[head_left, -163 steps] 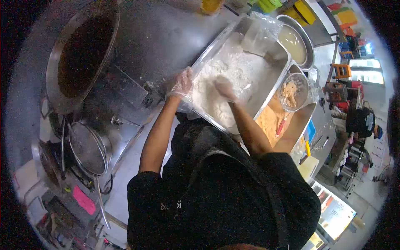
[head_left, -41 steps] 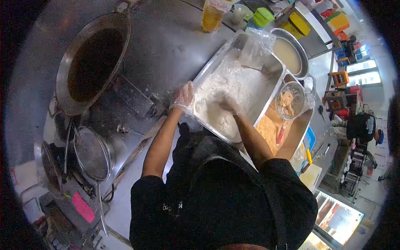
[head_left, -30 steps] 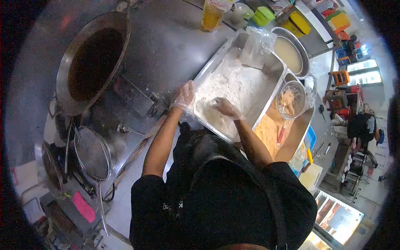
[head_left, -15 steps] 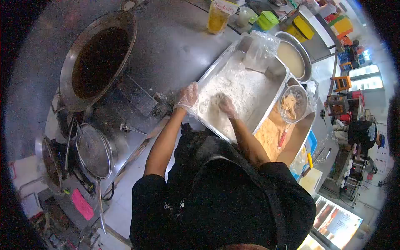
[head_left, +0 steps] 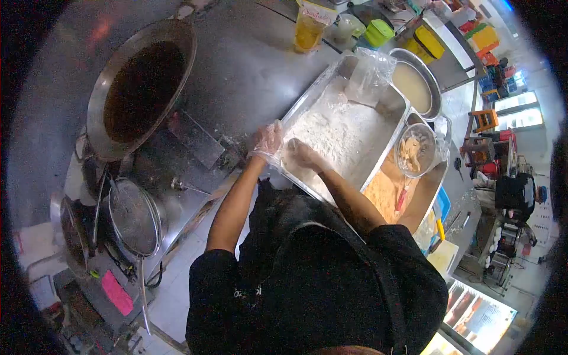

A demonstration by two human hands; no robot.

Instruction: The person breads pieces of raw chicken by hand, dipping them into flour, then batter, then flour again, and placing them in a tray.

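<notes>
My left hand, in a clear plastic glove, grips the left rim of a metal tray of white flour. Close to it inside the tray, my right hand is low in the flour near the left wall, dusted white. Its fingers are blurred and partly hidden, so what they hold, if anything, cannot be made out. A clear plastic bag lies over the tray's far end. Right beside this tray is a second one with orange-brown crumbs, a clear bowl and a red-handled tool.
A large wok of dark liquid stands at the upper left, with a round strainer below it. Behind the trays are a bowl of pale liquid, a pouch of yellow oil and a green container. A person is at the far right.
My right hand has moved left through the flour, closer to my left hand and the tray's rim. My left hand has stayed at the rim.
</notes>
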